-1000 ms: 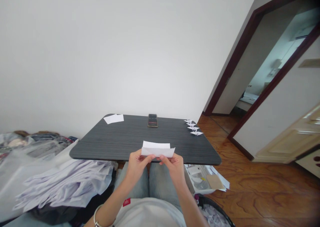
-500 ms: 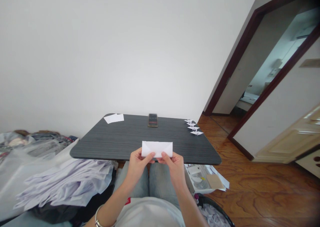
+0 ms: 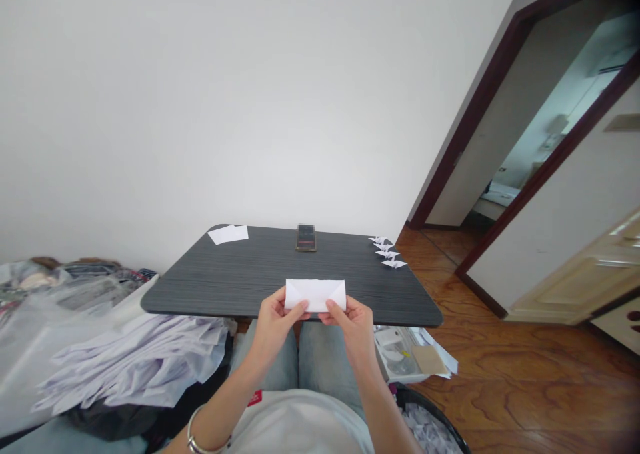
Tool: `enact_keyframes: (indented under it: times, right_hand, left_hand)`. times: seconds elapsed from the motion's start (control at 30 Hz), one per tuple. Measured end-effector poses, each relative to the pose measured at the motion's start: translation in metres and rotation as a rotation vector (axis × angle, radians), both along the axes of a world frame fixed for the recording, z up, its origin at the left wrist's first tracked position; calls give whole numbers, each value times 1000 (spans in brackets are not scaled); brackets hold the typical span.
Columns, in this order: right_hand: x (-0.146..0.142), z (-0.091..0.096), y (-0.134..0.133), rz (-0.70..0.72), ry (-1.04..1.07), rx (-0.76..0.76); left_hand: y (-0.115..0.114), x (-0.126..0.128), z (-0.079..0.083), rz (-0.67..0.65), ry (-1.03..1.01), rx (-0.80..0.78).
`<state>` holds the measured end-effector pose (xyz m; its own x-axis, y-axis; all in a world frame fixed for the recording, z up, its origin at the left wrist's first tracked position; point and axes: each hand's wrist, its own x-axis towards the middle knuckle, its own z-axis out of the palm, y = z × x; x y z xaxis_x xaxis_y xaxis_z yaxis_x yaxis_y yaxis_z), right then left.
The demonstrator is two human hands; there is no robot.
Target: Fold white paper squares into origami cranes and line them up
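Observation:
A folded white paper (image 3: 315, 293) is held over the near edge of the dark table (image 3: 240, 281). My left hand (image 3: 273, 323) pinches its lower left part, thumb on top. Its lower right part is pinched by my right hand (image 3: 353, 324). Both hands are closed on the paper, with diagonal creases showing at its two ends.
A phone (image 3: 306, 238) stands at the table's far middle, a white sheet (image 3: 229, 234) at the far left, several small folded paper cranes (image 3: 387, 252) at the far right. Piled white papers (image 3: 135, 361) lie left of my legs; a box (image 3: 407, 354) and bin (image 3: 430, 427) sit right.
The paper's upper flap has been folded flat, so the strip is now a neat rectangle. Both hands stayed at the table's near edge, shifting slightly.

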<state>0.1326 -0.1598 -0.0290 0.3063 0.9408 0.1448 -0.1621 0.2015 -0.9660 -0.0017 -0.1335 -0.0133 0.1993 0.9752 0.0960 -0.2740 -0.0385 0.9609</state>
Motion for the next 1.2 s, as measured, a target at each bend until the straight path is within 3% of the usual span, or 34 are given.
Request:
enact_keyframes:
  times: [0.47, 0.9, 1.2]
  right_hand:
    - [1, 2, -3, 15, 0, 31]
    - [-4, 10, -6, -6, -29, 40]
    - [-1, 6, -4, 22, 6, 26]
  left_hand:
    - [-2, -1, 6, -25, -31, -42]
    - [0, 6, 1, 4, -29, -12]
    - [-3, 5, 4, -12, -52, -9]
